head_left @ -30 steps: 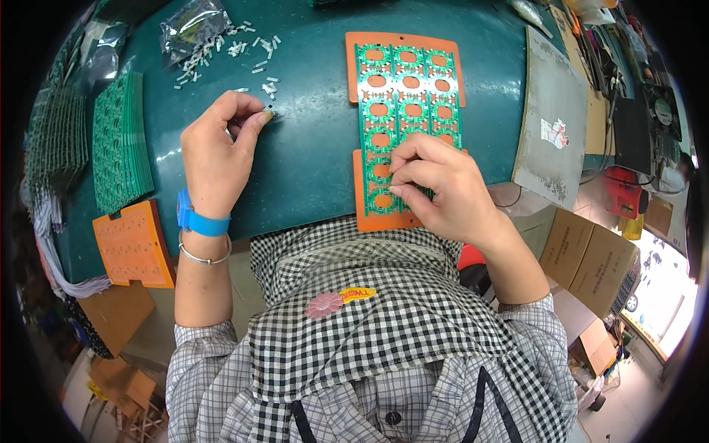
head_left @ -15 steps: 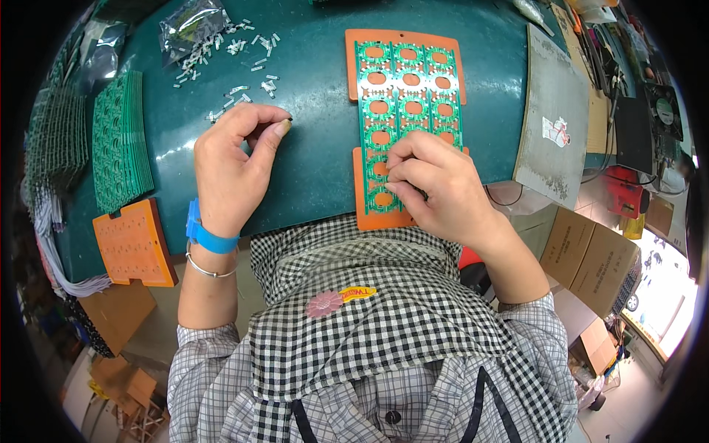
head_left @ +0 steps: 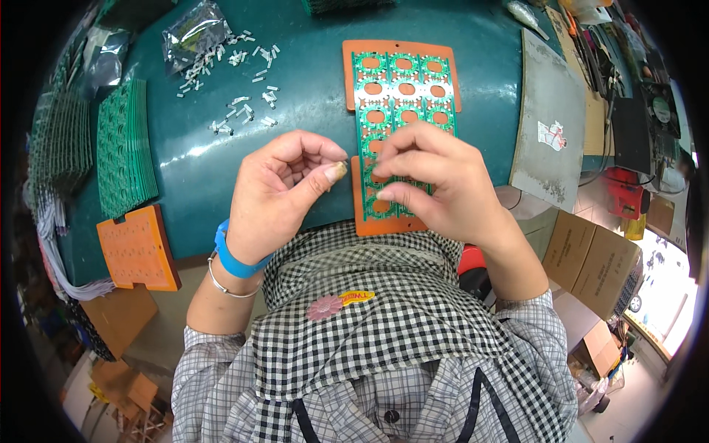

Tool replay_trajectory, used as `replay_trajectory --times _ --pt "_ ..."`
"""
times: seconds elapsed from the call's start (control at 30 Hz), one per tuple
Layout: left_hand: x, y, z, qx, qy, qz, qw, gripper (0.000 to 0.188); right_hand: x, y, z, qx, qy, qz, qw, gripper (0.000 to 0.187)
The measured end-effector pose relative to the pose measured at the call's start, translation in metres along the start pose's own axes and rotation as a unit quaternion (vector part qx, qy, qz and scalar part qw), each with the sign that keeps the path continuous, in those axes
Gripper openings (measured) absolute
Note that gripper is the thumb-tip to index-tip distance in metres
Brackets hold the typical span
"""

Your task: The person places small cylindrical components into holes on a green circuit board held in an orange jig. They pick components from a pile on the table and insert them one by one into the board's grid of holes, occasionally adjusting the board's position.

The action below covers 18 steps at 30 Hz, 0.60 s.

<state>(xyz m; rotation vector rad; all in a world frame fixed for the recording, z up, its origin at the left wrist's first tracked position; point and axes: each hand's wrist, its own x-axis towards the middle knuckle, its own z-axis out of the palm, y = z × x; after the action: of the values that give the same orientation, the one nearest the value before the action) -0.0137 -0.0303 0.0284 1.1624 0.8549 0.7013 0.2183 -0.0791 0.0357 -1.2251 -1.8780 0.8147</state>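
Note:
My left hand, wearing a blue wristband, is closed in a pinch just left of a green circuit board panel. A tiny dark part shows at its fingertips, too small to name. Over the panel's nearer half hovers my right hand, its thumb apart from its curled fingers and nothing visible between them. The panel has rows of oval openings and lies on an orange fixture plate. My right hand hides part of the panel's near right side.
Small whitish pieces lie scattered beside a dark plastic bag. At left stand stacked green boards and another orange plate. A grey metal sheet lies right of the panel. Cardboard boxes sit lower right.
My left hand has moved right and nearer to me, toward my right hand, still pinching. The right hand's thumb and fingers have spread apart.

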Motion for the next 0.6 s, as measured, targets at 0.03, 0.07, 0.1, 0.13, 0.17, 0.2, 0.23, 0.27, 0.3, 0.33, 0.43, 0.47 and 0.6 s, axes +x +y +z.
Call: replay_trajectory --times 0.03,0.07,0.1,0.13,0.17,0.2,0.23,0.27,0.3,0.33,0.43,0.47,0.6 --pt "0.001 0.001 0.004 -0.021 -0.003 0.000 1.000 0.021 0.005 -0.003 0.001 0.017 0.020 0.006 1.000 0.023" --pt "0.002 0.002 0.007 -0.039 -0.010 -0.004 0.999 0.024 0.009 -0.006 0.002 0.035 0.040 0.011 0.999 0.025" --pt "0.001 0.004 0.009 -0.057 -0.016 -0.007 0.998 0.026 0.013 -0.008 0.003 0.054 0.047 0.023 0.997 0.023" --pt "0.002 0.005 0.011 -0.074 -0.022 -0.011 0.997 0.029 0.015 -0.007 0.002 0.052 0.042 0.001 0.998 0.022" --pt "0.004 0.006 0.012 -0.084 -0.038 -0.029 0.995 0.034 0.017 -0.006 0.000 0.049 0.037 -0.021 0.998 0.020" --pt "0.007 0.007 0.011 -0.109 -0.061 -0.054 0.991 0.034 0.020 -0.004 -0.002 0.048 0.030 -0.046 0.997 0.019" --pt "0.009 0.008 0.010 -0.134 -0.083 -0.078 0.984 0.034 0.020 -0.003 -0.003 0.037 0.031 -0.063 0.997 0.016" --pt "0.012 0.009 0.008 -0.158 -0.105 -0.103 0.976 0.033 0.023 -0.003 -0.008 0.040 0.027 -0.068 0.996 0.016" --pt "0.013 0.005 0.009 -0.194 -0.111 -0.105 0.969 0.031 0.027 -0.004 -0.016 0.043 0.023 -0.071 0.996 0.015" --pt "0.014 0.005 0.008 -0.178 -0.103 -0.105 0.973 0.031 0.030 -0.002 -0.024 0.045 0.019 -0.075 0.996 0.015" --pt "0.020 0.007 0.010 -0.136 -0.070 -0.092 0.984 0.024 0.047 0.028 -0.049 0.007 0.083 0.030 0.996 0.008" --pt "0.022 0.007 0.011 -0.122 -0.066 -0.090 0.986 0.022 0.055 0.042 -0.056 -0.041 0.079 0.069 0.994 0.008" --pt "0.030 0.011 0.013 -0.066 -0.050 -0.065 0.995 0.013 0.077 0.080 -0.055 -0.097 0.055 0.108 0.988 0.009"
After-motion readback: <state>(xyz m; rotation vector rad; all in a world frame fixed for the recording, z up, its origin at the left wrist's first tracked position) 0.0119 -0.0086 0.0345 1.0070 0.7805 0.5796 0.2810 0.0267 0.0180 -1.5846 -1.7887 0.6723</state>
